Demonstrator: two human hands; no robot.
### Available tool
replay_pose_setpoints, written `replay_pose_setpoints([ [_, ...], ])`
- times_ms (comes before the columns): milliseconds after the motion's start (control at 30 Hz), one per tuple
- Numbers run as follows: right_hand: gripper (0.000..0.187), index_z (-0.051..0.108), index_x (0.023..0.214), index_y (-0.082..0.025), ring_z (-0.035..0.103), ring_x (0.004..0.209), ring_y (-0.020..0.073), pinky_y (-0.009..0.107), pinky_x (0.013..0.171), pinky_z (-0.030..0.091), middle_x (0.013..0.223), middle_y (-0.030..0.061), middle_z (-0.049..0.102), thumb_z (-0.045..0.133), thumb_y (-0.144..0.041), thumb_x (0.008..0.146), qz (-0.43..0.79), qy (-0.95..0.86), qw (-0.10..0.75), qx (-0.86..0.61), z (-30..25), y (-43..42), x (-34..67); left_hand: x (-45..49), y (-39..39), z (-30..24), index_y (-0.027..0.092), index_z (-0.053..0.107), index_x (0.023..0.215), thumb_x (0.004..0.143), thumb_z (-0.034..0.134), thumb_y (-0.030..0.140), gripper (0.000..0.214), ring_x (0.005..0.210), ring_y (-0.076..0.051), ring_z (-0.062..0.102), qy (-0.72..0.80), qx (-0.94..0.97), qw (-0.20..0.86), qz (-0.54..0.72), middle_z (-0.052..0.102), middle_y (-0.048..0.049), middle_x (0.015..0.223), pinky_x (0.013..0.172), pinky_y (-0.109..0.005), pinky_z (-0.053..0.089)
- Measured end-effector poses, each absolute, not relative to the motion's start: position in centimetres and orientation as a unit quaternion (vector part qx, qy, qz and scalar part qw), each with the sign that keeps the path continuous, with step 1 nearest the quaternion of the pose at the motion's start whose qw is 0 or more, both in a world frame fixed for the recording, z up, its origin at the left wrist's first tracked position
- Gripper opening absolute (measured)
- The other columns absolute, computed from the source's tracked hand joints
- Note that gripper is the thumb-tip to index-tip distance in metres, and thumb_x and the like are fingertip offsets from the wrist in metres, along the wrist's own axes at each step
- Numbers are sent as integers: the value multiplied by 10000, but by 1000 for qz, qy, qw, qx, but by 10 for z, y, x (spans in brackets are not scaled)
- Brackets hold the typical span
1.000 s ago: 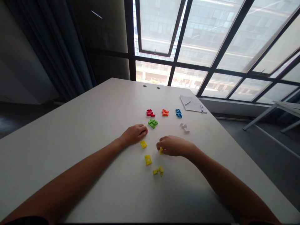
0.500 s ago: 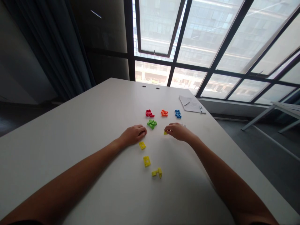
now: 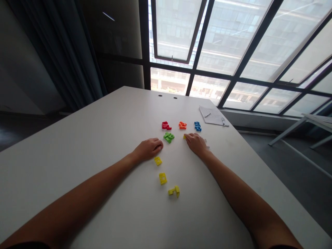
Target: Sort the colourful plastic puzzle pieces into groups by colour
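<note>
My right hand (image 3: 196, 142) is over the table, its fingertips closed on a small yellow plastic piece (image 3: 184, 136) that is mostly covered by them. White pieces (image 3: 206, 144) partly show behind that hand. My left hand (image 3: 148, 148) rests on the table with its fingers curled in and nothing visible in them. Just below it lies a flat yellow piece with a hole (image 3: 158, 161). Nearer to me are a second square yellow piece (image 3: 163, 178) and a bracket-shaped yellow piece (image 3: 174, 191). A cluster of green pieces (image 3: 168, 137) sits between my hands.
Red pieces (image 3: 166, 125), orange pieces (image 3: 182, 125) and blue pieces (image 3: 197, 126) form a row beyond my hands. Paper sheets (image 3: 215, 117) with pens on them lie by the right edge of the white table (image 3: 103, 128). Windows stand behind it.
My right hand has moved away from me, carrying the yellow piece closer to the orange and blue groups. The left hand stays where it was.
</note>
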State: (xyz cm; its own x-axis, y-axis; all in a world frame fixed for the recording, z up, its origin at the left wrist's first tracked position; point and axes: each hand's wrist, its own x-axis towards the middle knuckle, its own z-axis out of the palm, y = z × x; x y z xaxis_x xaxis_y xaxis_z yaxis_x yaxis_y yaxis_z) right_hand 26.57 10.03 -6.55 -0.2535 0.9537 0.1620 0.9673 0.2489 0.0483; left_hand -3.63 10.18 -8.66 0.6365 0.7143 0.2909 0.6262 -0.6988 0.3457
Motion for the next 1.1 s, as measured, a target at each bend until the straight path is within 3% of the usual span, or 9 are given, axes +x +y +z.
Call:
replay_pose_setpoints([
  [133, 486, 463, 1502, -164, 566, 1165, 272, 376, 990, 436, 1402, 152, 595, 444, -211, 1019, -82, -791, 88, -600, -67, 100, 265, -37, 102, -87, 260, 662, 948, 967, 445, 312, 223, 921, -190, 629, 373, 898, 107, 207, 684, -20, 994, 772, -273, 468],
  [267, 391, 611, 1348, -134, 562, 1128, 269, 408, 1016, 405, 1316, 152, 645, 425, -157, 1005, -97, -830, 136, -531, -63, 90, 256, -37, 103, -88, 254, 661, 942, 961, 452, 305, 216, 912, -189, 628, 372, 898, 111, 206, 682, -23, 983, 777, -275, 466],
  [400, 334, 683, 1208, -171, 562, 1090, 246, 406, 997, 398, 1208, 121, 693, 405, -165, 1023, -69, -913, 153, -372, -57, 63, 227, -36, 103, -89, 250, 659, 955, 965, 450, 311, 219, 918, -192, 627, 369, 899, 110, 207, 679, -27, 987, 809, -288, 467],
  [567, 366, 620, 1322, -245, 540, 1164, 227, 400, 1030, 384, 1298, 86, 662, 437, -164, 1015, -9, -960, 141, -240, -55, 29, 189, -35, 101, -87, 244, 661, 936, 968, 446, 311, 227, 897, -189, 621, 376, 894, 108, 219, 677, -29, 959, 799, -293, 467],
  [733, 317, 611, 1314, -247, 528, 1222, 233, 410, 1044, 405, 1394, 91, 596, 544, -263, 1004, 41, -953, 145, -264, -64, 21, 181, -36, 100, -85, 245, 666, 926, 963, 464, 302, 213, 905, -188, 623, 374, 894, 114, 217, 680, -25, 956, 784, -292, 470],
  [933, 220, 643, 1174, -201, 618, 1061, 214, 366, 965, 462, 1158, 113, 691, 573, -211, 966, 75, -928, 190, -313, -71, 30, 186, -36, 101, -86, 247, 665, 954, 964, 452, 322, 226, 930, -200, 629, 372, 897, 106, 214, 681, -37, 978, 816, -297, 479],
  [1100, 184, 659, 1099, -172, 632, 838, 164, 271, 806, 465, 956, 68, 720, 540, -194, 959, 111, -881, 235, -395, -59, 45, 203, -37, 101, -86, 256, 664, 969, 972, 440, 331, 236, 928, -199, 630, 369, 898, 107, 212, 679, -32, 989, 806, -294, 476],
])
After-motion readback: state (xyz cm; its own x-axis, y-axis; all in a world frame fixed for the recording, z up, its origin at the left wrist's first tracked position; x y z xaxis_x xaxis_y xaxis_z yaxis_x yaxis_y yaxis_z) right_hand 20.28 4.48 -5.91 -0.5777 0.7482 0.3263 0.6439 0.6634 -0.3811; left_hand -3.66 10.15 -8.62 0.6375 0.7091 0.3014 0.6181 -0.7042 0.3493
